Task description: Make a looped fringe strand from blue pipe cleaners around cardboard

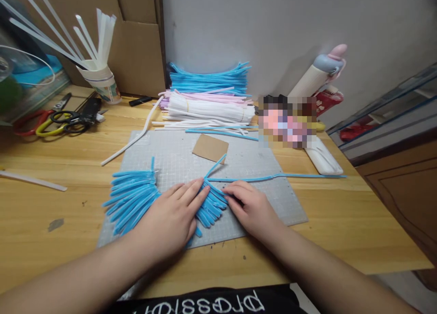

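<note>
My left hand (174, 216) lies flat with fingers stretched out, pressing on a fan of folded blue pipe cleaners (211, 207) on the grey cutting mat (170, 154). My right hand (247, 205) pinches the right edge of that fan with curled fingers. A long blue pipe cleaner (280, 176) runs from the fan out to the right across the mat and table. A second blue fan (131, 195) lies on the mat's left side, just left of my left hand. A small brown cardboard piece (210, 148) lies on the mat behind the fans.
Stacks of blue (208, 79), pink and white pipe cleaners (208, 109) lie at the back by the wall. Scissors and pliers (58, 120) lie at the left near a paper cup (102, 84) of white glue sticks. A white case (322, 158) lies at the right.
</note>
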A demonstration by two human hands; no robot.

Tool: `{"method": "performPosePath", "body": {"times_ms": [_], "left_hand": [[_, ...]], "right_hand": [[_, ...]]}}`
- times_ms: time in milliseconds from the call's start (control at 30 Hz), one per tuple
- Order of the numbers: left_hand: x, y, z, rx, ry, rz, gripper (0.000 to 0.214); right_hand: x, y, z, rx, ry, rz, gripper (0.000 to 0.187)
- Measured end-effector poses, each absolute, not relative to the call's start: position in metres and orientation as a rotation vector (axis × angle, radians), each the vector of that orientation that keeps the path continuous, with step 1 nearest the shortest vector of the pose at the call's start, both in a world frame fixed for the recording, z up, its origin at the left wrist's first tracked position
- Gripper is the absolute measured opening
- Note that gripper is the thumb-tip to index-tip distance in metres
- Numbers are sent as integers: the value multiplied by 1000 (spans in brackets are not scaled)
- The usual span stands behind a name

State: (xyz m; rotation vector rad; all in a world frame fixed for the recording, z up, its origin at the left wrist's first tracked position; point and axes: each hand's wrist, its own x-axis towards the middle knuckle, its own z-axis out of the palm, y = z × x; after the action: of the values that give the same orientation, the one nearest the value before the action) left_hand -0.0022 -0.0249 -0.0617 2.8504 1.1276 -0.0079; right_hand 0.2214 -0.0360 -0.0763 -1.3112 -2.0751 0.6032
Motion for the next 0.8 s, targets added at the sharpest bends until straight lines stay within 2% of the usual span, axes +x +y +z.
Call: {"method": "performPosePath", "body": {"times_ms": [233,433,800], "left_hand": [[-3,-24,-64,2857,1105,3,60],[-3,-21,-65,2850,1081,-13,62],[2,-22,-64,2859,1113,2,63]], "right_hand": [[219,-38,-77,-1367,-2017,648,25],[216,-40,-75,-1446,-1997,659,14],[217,-47,-73,-1493,-2092,677,14]]}}
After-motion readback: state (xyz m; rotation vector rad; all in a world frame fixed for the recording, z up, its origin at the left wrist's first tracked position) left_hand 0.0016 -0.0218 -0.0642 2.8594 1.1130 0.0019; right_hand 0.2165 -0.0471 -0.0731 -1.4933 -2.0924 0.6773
